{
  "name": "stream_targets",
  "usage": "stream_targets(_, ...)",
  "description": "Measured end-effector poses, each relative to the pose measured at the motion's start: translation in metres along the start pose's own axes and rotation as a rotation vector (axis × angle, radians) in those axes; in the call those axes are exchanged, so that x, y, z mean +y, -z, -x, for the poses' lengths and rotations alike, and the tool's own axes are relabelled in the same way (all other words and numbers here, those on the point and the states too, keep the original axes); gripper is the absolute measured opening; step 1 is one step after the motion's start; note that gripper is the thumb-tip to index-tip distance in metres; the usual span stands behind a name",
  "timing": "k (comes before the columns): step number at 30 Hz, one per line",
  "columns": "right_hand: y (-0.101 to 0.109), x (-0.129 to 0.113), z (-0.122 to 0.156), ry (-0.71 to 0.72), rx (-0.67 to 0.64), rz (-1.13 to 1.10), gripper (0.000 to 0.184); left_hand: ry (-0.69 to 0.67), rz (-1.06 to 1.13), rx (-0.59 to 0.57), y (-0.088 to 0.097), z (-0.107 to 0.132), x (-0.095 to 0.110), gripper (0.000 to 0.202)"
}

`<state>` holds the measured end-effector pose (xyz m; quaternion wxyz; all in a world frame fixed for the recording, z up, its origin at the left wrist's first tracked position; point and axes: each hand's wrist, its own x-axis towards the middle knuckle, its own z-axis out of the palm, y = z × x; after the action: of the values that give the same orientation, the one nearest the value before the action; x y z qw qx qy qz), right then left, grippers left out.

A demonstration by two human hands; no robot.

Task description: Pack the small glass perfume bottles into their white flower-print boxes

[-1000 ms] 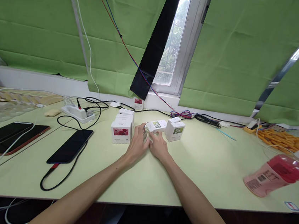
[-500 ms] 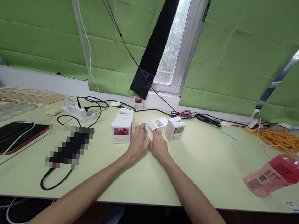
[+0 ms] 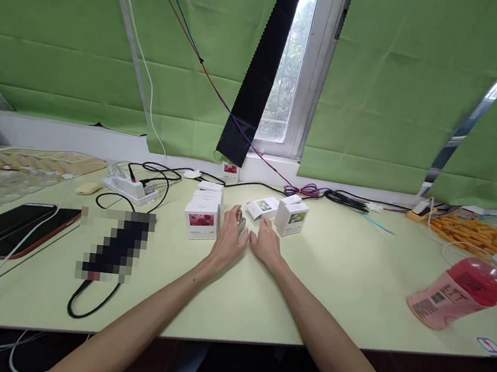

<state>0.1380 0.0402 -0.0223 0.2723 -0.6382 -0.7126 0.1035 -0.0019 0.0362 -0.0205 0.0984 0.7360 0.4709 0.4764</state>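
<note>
My left hand (image 3: 228, 242) is curled round a small clear glass bottle (image 3: 241, 225) that stands on the pale green table (image 3: 332, 277). Beside it my right hand (image 3: 266, 242) rests on the table with fingers stretched forward, apart from the bottle. A white box with a red flower picture (image 3: 201, 220) stands just left of my left hand, with more white boxes stacked behind it. A flat white box (image 3: 262, 207) and an upright white box with a green picture (image 3: 292, 216) lie just beyond my right hand.
Phones (image 3: 13, 225) and a black charging cable (image 3: 94, 303) lie at the left, with a white power strip (image 3: 130, 188) behind. A pink bottle (image 3: 463, 293) lies on its side at the right, orange pieces (image 3: 474, 231) beyond it. Cables run along the window sill.
My right hand has let go of the bottle and opened flat on the table; the left hand still holds the bottle in the same place.
</note>
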Motion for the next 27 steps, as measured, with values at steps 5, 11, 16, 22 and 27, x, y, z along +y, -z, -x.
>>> stream_targets(5, -0.008, 0.011, -0.005, 0.042, 0.125, -0.204, 0.049, 0.030, 0.023, 0.003, 0.002, -0.001, -0.003, 0.064)
stream_targets(11, -0.006, 0.011, -0.010, 0.097, 0.252, -0.529, 0.040, 0.067, 0.077, -0.051, 0.005, -0.002, -0.002, 0.063)
stream_targets(16, 0.003, 0.001, -0.005, 0.124, 0.277, -0.718, 0.045, 0.059, 0.147, -0.132, 0.005, -0.002, 0.003, 0.064)
stream_targets(22, 0.011, -0.005, 0.000, 0.060, 0.373, -0.764, 0.054, 0.005, 0.216, -0.231, 0.001, -0.001, 0.003, 0.072)
stream_targets(27, 0.017, -0.004, 0.001, -0.066, 0.417, -0.823, 0.064, -0.044, 0.190, -0.230, 0.000, -0.001, 0.003, 0.069)
